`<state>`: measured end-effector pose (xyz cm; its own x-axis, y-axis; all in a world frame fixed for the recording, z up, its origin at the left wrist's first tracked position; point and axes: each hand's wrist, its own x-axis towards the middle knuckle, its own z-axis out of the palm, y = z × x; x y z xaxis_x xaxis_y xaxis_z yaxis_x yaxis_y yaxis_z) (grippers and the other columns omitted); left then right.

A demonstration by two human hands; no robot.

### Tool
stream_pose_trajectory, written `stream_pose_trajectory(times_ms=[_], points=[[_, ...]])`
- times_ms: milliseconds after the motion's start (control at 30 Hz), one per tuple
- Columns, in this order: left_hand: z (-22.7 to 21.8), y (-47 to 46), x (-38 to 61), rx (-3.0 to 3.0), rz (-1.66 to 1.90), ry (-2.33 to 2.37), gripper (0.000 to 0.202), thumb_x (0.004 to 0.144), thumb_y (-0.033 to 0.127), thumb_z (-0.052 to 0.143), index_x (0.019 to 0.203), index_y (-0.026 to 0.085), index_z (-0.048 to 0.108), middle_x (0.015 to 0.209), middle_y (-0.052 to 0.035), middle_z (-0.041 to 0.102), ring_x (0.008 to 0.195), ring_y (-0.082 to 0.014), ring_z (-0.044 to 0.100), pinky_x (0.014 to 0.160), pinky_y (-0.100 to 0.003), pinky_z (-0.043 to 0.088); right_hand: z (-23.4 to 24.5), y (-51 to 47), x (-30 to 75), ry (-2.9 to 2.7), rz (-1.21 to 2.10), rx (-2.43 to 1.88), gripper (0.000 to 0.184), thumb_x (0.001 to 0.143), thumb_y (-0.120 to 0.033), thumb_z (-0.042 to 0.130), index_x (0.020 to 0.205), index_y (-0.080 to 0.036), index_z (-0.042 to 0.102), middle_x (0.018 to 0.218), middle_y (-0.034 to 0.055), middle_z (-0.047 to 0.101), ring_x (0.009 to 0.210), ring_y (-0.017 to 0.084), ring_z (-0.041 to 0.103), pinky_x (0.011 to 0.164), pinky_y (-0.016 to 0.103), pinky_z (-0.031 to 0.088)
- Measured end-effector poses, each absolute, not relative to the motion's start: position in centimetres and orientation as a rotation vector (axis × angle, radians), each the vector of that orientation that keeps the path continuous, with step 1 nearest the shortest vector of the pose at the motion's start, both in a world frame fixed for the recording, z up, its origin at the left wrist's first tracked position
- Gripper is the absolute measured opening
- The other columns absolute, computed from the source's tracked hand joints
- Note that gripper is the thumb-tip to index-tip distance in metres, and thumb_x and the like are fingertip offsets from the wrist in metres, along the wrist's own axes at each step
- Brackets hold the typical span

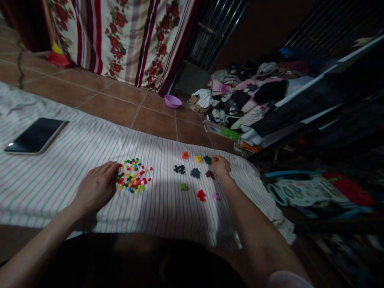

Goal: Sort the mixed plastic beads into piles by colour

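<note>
In the head view, a striped cloth (60, 180) lies spread over the tiled floor. The left hand (97, 186) lies palm-down on it, fingers loosely extended, their tips touching the near edge of the mixed pile (134, 176) of small coloured pieces; its grip is wide and holds nothing that shows.

The right hand (221, 165) is curled at the far end of a spread of single-colour groups, well apart from the pile. It is just beside the dark green group (207, 160), with the yellow group (198, 159) and orange group (185, 155) in the same row. A red speck shows at its fingertips, but whether the grip is closed on it is too small to tell. The red group (201, 195) lies nearer the body.

Judging from this, colour sorting is under way, with most pieces unsorted. A next move would call for a fine pinch on one piece without scattering its neighbours. A phone (36, 135) lies far left on the cloth.
</note>
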<state>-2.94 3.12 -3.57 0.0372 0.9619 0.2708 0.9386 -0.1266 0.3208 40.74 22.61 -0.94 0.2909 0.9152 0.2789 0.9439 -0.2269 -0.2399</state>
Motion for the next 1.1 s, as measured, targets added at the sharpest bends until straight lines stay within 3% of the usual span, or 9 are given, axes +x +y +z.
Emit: stream_pose_trajectory(times_ms=[300,467,767,1100], points=[[-3.2,3.0,-2.9,2.197,0.643,2.046,0.045,0.086,0.02,0.034,0.125,0.013,0.056,0.13,-0.0158,0.063,0.121,-0.0271,0.058,0.103,-0.046,0.047,0.0,21.2,40.7,-1.695,-0.118,-2.073,0.034,0.08,-0.015,0.046,0.1,-0.016,0.073,0.097,0.0096,0.073,0.086,0.021,0.063,0.08,0.03,0.045],[-3.0,3.0,-2.8,2.184,0.582,2.049,0.047,0.086,0.016,0.033,0.126,0.009,0.056,0.132,-0.0165,0.061,0.124,-0.0254,0.056,0.107,-0.041,0.044,0.2,20.1,39.6,-1.723,-0.077,-1.995,0.03,0.077,-0.017,0.049,0.094,-0.017,0.074,0.092,0.0088,0.073,0.083,0.021,0.063,0.078,0.031,0.046],[-2.8,3.1,-2.9,2.172,0.456,2.043,0.049,0.088,0.015,0.035,0.133,0.009,0.053,0.14,-0.0141,0.056,0.133,-0.0241,0.048,0.113,-0.038,0.037,-1.6,15.4,30.0,-2.001,0.145,-1.426,0.027,0.08,-0.025,0.049,0.089,-0.018,0.073,0.088,0.0078,0.069,0.083,0.021,0.062,0.08,0.034,0.048],[-3.4,3.2,-3.3,2.193,0.505,1.957,0.049,0.089,0.015,0.034,0.134,0.008,0.052,0.141,-0.0153,0.054,0.134,-0.0258,0.046,0.114,-0.039,0.036,-2.1,10.6,21.6,-2.263,0.358,-1.119,0.027,0.085,-0.016,0.047,0.095,-0.021,0.073,0.091,0.0065,0.068,0.085,0.018,0.064,0.079,0.03,0.05]])
